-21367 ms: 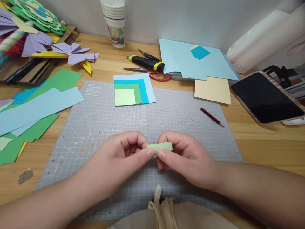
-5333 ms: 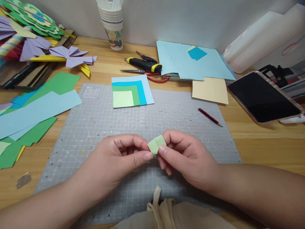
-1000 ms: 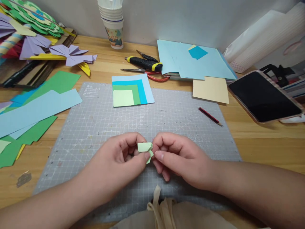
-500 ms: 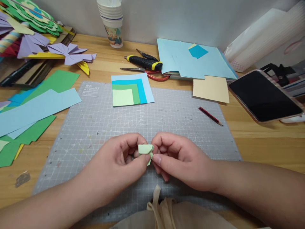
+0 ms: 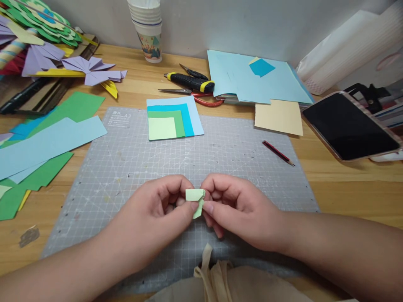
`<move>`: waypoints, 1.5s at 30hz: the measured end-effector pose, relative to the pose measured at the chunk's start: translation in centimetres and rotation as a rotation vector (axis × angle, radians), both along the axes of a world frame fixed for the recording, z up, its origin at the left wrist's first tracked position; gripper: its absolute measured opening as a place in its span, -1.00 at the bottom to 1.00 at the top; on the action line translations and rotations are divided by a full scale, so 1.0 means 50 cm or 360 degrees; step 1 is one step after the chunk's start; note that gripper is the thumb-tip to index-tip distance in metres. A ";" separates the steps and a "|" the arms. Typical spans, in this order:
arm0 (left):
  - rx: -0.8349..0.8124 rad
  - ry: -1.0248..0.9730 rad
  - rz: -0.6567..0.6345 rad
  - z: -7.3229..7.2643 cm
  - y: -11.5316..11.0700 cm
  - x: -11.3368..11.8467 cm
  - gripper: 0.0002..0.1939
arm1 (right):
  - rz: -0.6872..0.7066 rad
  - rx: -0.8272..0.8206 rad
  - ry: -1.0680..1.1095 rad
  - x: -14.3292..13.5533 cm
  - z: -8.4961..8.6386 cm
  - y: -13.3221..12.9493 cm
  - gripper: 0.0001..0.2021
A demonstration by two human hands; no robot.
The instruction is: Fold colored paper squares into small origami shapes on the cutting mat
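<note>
Between my two hands is a small folded piece of pale green paper [image 5: 194, 194], held just above the grey cutting mat [image 5: 126, 159]. My left hand [image 5: 160, 209] is closed, its thumb and fingers pinching the paper from the left. My right hand [image 5: 236, 207] pinches the paper's right side with thumb and forefinger. One flap of the paper points left and another hangs down between the thumbs; part of it is covered by my fingertips. Beyond the hands, a stack of square paper sheets [image 5: 162, 128] in light green, green, blue and pale blue lies on the mat.
A pencil [image 5: 278, 153] rests on the mat at right, near a phone [image 5: 349, 126]. Scissors [image 5: 208, 100], a black-yellow cutter [image 5: 190, 82] and paper cups [image 5: 149, 40] stand or lie behind. Coloured paper strips [image 5: 47, 142] spread at left, beneath purple paper flowers [image 5: 90, 69].
The folded green paper has shifted slightly right and up in my fingers, and more of its lower flap shows. Both hands stay in nearly the same place.
</note>
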State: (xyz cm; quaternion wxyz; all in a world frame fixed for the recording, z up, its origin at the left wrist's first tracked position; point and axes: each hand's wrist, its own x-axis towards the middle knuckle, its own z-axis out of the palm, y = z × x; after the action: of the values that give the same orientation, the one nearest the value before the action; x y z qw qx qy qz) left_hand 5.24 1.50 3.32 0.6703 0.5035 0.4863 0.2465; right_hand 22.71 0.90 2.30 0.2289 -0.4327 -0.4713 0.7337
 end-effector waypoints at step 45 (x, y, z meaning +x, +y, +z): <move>0.0339 0.0061 0.0060 -0.007 -0.011 -0.022 -0.89 | -0.0191 0.0086 0.0199 0.020 -0.014 -0.004 -0.84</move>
State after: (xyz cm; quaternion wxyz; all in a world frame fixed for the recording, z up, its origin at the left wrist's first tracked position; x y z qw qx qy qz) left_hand 4.16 0.93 2.96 0.5987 0.5673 0.4796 0.2995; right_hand 23.71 0.69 1.63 0.3130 -0.4073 -0.4490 0.7311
